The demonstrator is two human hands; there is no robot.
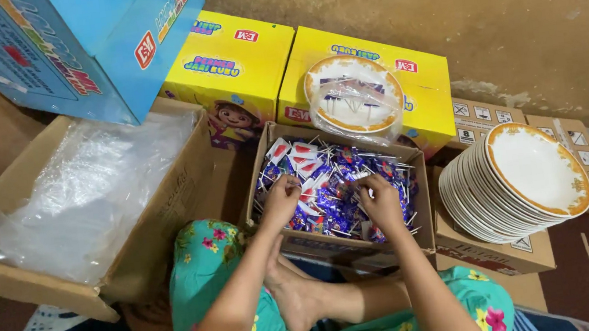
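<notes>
A small open cardboard box (416, 196) in front of me is filled with purple-wrapped lollipops (337, 186) on white sticks. My left hand (281, 200) reaches into the box's left side, fingers closed around some lollipops. My right hand (379, 199) rests in the right part of the box, fingers curled on lollipops too. Behind the box, a white plate with an orange rim (353, 92) in a clear bag holds a few lollipops and lies on a yellow carton (420, 96).
A tilted stack of orange-rimmed plates (514, 181) leans on brown cartons (501, 256) at the right. A large cardboard box lined with clear plastic (80, 201) stands left, a blue carton (74, 46) above it, a second yellow carton (235, 65) behind. My crossed legs lie below.
</notes>
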